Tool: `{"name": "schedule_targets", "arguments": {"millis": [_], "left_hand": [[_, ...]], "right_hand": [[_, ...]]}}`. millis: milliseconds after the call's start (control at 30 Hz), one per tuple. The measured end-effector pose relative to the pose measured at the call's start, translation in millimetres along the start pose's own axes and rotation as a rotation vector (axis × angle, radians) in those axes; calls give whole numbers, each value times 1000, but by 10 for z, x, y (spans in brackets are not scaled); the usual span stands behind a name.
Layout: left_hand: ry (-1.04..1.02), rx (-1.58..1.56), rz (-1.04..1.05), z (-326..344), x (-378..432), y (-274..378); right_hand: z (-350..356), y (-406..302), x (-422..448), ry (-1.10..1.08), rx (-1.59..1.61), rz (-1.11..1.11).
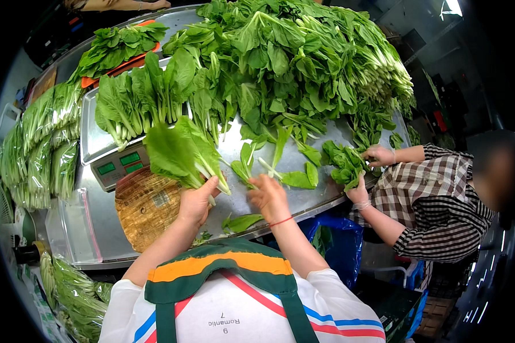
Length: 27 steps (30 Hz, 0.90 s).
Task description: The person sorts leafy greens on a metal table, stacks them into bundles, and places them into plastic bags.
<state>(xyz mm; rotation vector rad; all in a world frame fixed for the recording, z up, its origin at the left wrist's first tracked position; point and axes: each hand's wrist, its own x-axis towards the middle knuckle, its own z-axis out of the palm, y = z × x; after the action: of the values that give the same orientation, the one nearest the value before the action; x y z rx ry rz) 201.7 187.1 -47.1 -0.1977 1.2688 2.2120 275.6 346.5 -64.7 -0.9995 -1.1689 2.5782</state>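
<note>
My left hand (198,198) grips the pale stems of a small bunch of leafy greens (176,154), its leaves pointing away from me. My right hand (269,195) is slightly blurred over the metal table, fingers bent, close to loose leaves (246,165); whether it holds one of them I cannot tell. Loose leaves with white stems (298,179) lie just beyond it. Left of centre, more greens (143,94) rest upright-leaved on the metal tray of a digital scale (131,158). A crumpled brown printed sheet (148,208) lies beside my left hand.
A large heap of greens (292,55) covers the table's far side. An orange tray (120,66) holds more leaves. Bagged greens (43,150) are stacked at left, near clear plastic bags (83,227). At right, a co-worker's gloved hands (360,188) hold greens above a blue bag (339,253).
</note>
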Motion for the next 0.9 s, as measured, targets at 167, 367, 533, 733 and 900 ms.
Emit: {"name": "schedule_targets", "arguments": {"millis": [167, 367, 533, 733, 900], "left_hand": [[-107, 255, 121, 101, -67, -73], [-93, -117, -97, 80, -6, 149], [-202, -58, -173, -94, 47, -42], [-83, 37, -13, -1, -19, -104], [-68, -5, -78, -43, 14, -3]], "right_hand": [[236, 178, -142, -274, -762, -242], [212, -55, -187, -471, -118, 82], [310, 3, -152, -533, -906, -202], [195, 179, -129, -123, -617, -159], [-20, -96, -14, 20, -9, -88]]}}
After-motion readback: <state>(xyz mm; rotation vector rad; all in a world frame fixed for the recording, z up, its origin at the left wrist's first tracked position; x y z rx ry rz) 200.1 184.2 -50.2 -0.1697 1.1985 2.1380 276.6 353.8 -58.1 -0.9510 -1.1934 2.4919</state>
